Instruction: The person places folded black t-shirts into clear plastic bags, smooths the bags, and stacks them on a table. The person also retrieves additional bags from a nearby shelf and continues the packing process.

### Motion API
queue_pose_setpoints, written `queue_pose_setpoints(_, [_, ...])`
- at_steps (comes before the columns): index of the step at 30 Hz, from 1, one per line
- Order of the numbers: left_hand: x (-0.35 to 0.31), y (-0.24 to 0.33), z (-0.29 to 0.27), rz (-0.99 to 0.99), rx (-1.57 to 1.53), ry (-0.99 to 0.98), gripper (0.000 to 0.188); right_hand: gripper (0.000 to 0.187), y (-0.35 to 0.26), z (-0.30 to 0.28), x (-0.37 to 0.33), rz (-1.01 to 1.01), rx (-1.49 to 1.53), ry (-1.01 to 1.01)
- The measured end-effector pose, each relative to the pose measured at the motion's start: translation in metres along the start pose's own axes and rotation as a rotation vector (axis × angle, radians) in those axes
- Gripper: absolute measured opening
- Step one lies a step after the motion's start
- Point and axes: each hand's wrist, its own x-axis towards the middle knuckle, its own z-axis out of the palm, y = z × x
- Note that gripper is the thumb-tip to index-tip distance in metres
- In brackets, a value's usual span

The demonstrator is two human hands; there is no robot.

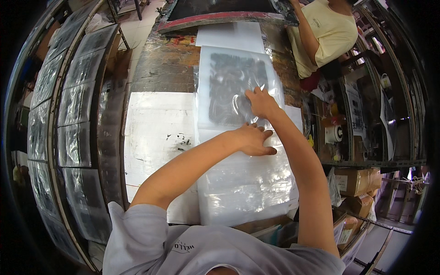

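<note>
A stack of clear plastic sheets or bags (243, 176) lies along the table in front of me. On its far half is a dark printed rectangle (224, 91), rippled and shiny under the film. My right hand (263, 104) touches the right side of this dark area, its fingers apart and bent down onto the plastic. Just nearer to me, my left hand (253, 140) rests flat on the stack with spread fingers, the thumb pointing right. Neither hand visibly grips anything.
White boards or paper (156, 123) cover the table's left side. A dark frame with a red edge (229, 22) stands at the far end. Another person (323, 34) is at the far right. Racks of clear-wrapped dark sheets (75, 105) line the left; cardboard boxes (360, 181) sit at right.
</note>
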Motion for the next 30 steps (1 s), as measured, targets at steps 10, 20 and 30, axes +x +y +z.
queue_pose_setpoints(10, [-0.061,-0.125,-0.054,-0.494,0.0,0.844,0.076,0.055,0.062,-0.017,-0.035,0.492,0.469,0.497])
queue_pose_setpoints(20, [-0.028,-0.133,0.01,-0.567,-0.286,0.793,0.11,0.063,0.094,0.061,-0.03,0.575,0.727,0.182])
queue_pose_setpoints(30, [-0.045,-0.117,0.007,-0.525,-0.365,0.767,0.115,0.069,0.056,0.051,-0.047,0.587,0.61,0.233])
